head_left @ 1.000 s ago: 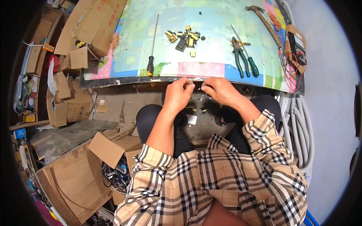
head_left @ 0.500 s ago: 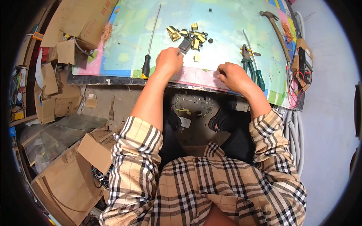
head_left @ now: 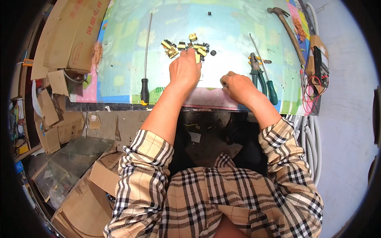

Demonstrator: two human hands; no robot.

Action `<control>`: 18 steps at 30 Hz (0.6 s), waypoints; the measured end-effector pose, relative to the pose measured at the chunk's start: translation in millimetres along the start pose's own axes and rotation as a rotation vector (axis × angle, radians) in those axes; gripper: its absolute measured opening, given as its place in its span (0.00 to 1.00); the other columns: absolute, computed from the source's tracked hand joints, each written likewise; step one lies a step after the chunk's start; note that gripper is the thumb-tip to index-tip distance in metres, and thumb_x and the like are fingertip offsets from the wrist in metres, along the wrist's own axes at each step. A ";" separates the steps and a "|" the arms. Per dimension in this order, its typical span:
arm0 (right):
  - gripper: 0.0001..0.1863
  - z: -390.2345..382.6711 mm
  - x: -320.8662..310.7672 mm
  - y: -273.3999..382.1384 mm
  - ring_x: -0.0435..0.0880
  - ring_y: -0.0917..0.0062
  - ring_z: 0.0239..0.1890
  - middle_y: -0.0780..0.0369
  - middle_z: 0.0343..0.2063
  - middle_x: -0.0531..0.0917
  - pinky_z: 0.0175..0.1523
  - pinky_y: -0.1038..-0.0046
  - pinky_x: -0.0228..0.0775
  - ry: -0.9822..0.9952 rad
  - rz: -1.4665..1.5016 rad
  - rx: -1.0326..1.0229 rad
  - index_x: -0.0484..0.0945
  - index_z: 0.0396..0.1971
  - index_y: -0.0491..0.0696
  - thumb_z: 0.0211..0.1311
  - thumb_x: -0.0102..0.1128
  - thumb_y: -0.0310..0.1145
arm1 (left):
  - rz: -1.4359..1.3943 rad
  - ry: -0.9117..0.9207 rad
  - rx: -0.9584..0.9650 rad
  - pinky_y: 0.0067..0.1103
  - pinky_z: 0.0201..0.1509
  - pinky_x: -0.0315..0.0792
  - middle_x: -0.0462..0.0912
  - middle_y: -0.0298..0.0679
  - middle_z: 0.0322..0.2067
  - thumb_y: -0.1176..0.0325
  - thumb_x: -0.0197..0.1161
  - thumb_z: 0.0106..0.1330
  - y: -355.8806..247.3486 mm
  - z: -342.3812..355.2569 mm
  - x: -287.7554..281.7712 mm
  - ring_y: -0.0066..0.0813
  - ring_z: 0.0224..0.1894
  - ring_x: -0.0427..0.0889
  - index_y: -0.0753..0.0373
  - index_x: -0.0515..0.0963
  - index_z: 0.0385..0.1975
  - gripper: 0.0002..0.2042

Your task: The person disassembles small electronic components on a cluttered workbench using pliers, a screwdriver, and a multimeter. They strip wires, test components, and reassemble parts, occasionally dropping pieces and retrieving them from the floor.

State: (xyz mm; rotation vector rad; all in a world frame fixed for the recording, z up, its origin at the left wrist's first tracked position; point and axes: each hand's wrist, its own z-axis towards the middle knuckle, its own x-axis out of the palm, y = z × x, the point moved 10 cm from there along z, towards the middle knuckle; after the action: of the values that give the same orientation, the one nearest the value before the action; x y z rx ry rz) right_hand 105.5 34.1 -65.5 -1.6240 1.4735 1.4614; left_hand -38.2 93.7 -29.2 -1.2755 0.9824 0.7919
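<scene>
Near the front edge of the table [head_left: 119, 67], the right hand [head_left: 239, 88] curls its fingers; whether they pinch anything I cannot tell. Farther on, the left hand [head_left: 185, 71] reaches into clustered yellow-and-black parts [head_left: 181, 45], its fingertips' closure hidden. Beyond lies a hammer [head_left: 291, 35].

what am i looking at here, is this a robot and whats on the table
No robot: a person works bare-handed, seen from a fisheye camera worn on the head, so straight edges bend. The left hand reaches into a pile of small black-and-yellow parts; the right hand is curled near the front edge of the table. Whether either holds anything can't be told. Left of the hands lies a long screwdriver; to the right are pliers, a green-handled screwdriver, a hammer and probably a meter.
</scene>
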 end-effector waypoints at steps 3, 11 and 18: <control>0.07 48.4 -4.6 -30.5 0.81 0.56 0.37 0.55 0.36 0.80 0.43 0.61 0.74 0.010 0.014 0.052 0.78 0.34 0.48 0.55 0.59 0.31 | 0.007 -0.018 -0.012 0.37 0.47 0.73 0.75 0.50 0.44 0.67 0.69 0.54 15.7 48.9 22.6 0.50 0.46 0.77 0.65 0.72 0.45 0.20; 0.14 130.0 -43.8 -66.8 0.80 0.54 0.39 0.53 0.41 0.77 0.45 0.58 0.73 -0.248 0.186 0.159 0.76 0.45 0.50 0.57 0.57 0.31 | 0.040 0.017 0.119 0.35 0.53 0.71 0.76 0.45 0.46 0.73 0.68 0.52 14.5 99.4 54.4 0.46 0.50 0.74 0.58 0.76 0.44 0.18; 0.22 147.9 -44.6 -46.1 0.78 0.55 0.43 0.53 0.45 0.73 0.48 0.59 0.72 -0.307 0.260 0.086 0.74 0.52 0.49 0.55 0.59 0.28 | -0.027 0.149 0.127 0.37 0.45 0.73 0.78 0.44 0.34 0.74 0.59 0.56 16.1 97.5 42.2 0.47 0.43 0.77 0.61 0.77 0.31 0.05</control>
State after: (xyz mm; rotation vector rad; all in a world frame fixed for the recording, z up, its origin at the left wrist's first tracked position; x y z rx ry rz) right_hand 100.4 194.4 -81.9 -1.1279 1.5834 1.6745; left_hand -21.4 190.5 -72.7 -1.2477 1.1148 0.6100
